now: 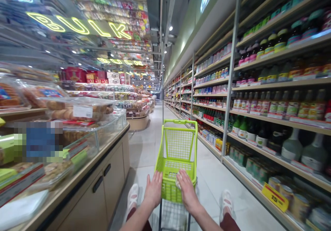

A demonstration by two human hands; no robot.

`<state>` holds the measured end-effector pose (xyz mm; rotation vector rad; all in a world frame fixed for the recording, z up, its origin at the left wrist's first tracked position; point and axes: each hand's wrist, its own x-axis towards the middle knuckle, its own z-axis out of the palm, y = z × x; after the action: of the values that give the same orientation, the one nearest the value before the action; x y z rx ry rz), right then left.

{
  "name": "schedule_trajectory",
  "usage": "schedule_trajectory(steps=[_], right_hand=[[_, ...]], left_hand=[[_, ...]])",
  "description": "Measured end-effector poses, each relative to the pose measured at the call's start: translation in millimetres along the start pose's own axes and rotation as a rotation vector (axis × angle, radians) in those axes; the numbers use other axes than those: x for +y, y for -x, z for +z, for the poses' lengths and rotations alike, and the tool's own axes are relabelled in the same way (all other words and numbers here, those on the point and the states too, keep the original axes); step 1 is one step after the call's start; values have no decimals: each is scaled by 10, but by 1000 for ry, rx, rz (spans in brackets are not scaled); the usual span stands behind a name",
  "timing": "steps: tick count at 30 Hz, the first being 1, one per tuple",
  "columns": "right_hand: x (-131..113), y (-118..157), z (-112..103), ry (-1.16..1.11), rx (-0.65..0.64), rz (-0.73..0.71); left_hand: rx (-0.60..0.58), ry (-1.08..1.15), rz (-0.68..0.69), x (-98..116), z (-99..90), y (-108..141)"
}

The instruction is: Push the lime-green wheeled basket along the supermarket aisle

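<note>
A lime-green plastic shopping basket (178,162) with a grid wall and a tall frame stands before me on a thin-legged cart. My left hand (154,189) lies along the basket's left near edge, fingers stretched out and nothing in them. My right hand (186,189) is over the basket's near right part, its fingers bent over a crumpled whitish cloth or wipe (178,183). Most of that cloth is hidden beneath the palm. Both forearms reach in from below.
Shelves (279,117) of bottles and cans line the right side, with a yellow price sign (275,197) low down. At left stands a wooden counter (99,189) with packaged baked goods (74,110). The tiled aisle (152,134) runs ahead; my shoes flank the cart.
</note>
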<state>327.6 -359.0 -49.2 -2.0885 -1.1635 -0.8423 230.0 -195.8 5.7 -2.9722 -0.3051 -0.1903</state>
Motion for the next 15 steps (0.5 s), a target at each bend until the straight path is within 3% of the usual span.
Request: schedule_trajectory(steps=[4, 8, 12, 15], right_hand=[[-12, -48, -31, 21, -96, -5], [50, 23, -195, 17, -145, 79], [-24, 115, -264, 23, -54, 192], [-171, 113, -196, -15, -8, 191]], left_hand=[[3, -7, -1, -103, 40, 58], [3, 13, -13, -9, 33, 120], [12, 25, -27, 226, -23, 203], [10, 79, 7, 344, -88, 266]])
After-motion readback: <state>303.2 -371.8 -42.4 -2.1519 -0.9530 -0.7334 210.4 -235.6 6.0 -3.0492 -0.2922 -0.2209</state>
